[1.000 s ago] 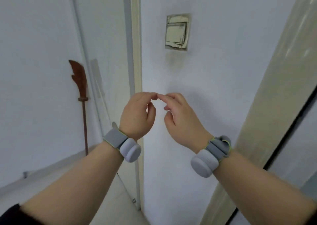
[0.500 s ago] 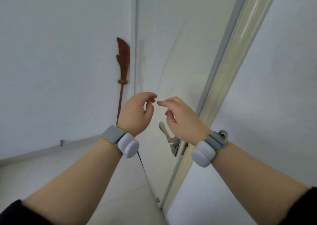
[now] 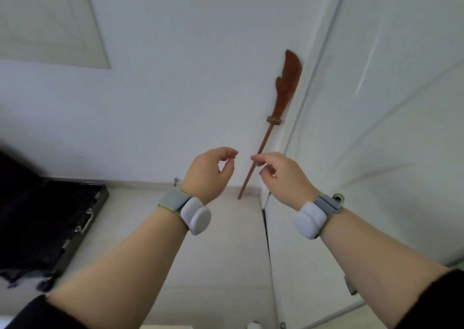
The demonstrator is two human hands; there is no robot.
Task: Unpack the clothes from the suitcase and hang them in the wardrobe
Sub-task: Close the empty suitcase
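Suitcase (image 3: 50,215), black, lying open on the floor (image 3: 226,253) at far left, close to the white wall (image 3: 175,77).
Well apart from it, at centre: left hand (image 3: 208,171) and right hand (image 3: 283,175) raised side by side, not touching, fingers curled with thumb close to forefinger, gripping nothing. Beyond them, wooden toy polearm (image 3: 286,90) leaning in the corner.
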